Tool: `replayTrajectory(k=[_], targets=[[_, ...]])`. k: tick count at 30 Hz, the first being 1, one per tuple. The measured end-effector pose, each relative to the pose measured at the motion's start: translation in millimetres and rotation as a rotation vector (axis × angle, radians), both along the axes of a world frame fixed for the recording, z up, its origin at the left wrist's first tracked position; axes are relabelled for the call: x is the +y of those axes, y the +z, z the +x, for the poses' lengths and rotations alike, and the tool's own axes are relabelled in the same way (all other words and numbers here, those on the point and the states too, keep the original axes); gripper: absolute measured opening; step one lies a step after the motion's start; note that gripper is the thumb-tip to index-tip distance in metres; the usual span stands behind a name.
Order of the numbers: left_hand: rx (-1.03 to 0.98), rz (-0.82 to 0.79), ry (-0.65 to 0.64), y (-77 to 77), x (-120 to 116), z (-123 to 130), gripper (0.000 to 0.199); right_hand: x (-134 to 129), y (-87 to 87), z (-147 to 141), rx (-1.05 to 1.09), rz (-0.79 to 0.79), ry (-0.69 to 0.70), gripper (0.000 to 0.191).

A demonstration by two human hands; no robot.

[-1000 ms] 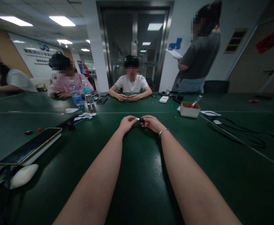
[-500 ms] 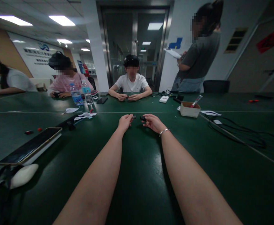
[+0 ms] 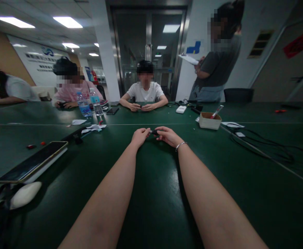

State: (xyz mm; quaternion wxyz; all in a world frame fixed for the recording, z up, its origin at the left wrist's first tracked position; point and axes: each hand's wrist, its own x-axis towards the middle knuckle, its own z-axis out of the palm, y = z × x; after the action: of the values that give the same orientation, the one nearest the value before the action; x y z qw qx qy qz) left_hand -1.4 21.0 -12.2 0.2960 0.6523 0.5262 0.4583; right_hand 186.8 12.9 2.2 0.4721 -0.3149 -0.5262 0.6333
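Note:
Above the dark green table (image 3: 156,180), both arms reach forward and the hands nearly meet. My right hand (image 3: 168,136), with a bracelet at the wrist, pinches a small black object (image 3: 155,132). My left hand (image 3: 141,136) is closed at the fingertips on a small metallic piece (image 3: 150,131). The metallic piece meets the left end of the black object; whether it is inserted cannot be made out. The fingers hide part of both pieces.
At the left lie a phone on a box (image 3: 34,162) and a white object with straps (image 3: 25,195). Bottles (image 3: 84,105) and crumpled paper (image 3: 94,128) are farther off. A small box (image 3: 210,121) and cables (image 3: 265,143) are right. A person (image 3: 145,91) sits opposite.
The hands have come closer together. The gap between the metallic piece and the black object has closed, and the two now meet.

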Motion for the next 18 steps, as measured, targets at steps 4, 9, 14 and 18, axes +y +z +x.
replayTrajectory(k=[4, 9, 14, 18], targets=[[0.012, -0.007, 0.006, 0.8, -1.2, 0.4, 0.045, 1.0, -1.2, 0.7, -0.012, 0.007, -0.001, 0.015], [0.022, -0.008, -0.007, 1.8, -2.7, -0.2, 0.045, 0.1, -1.0, 0.8, -0.027, 0.019, -0.004, 0.016], [0.035, -0.021, -0.009, 2.0, -2.5, -1.3, 0.045, -2.7, 1.3, 0.8, -0.033, 0.029, 0.003, 0.016], [0.060, -0.026, -0.018, 4.1, -4.9, -1.9, 0.047, -4.5, 2.9, 0.7, -0.035, 0.034, 0.006, 0.016]])
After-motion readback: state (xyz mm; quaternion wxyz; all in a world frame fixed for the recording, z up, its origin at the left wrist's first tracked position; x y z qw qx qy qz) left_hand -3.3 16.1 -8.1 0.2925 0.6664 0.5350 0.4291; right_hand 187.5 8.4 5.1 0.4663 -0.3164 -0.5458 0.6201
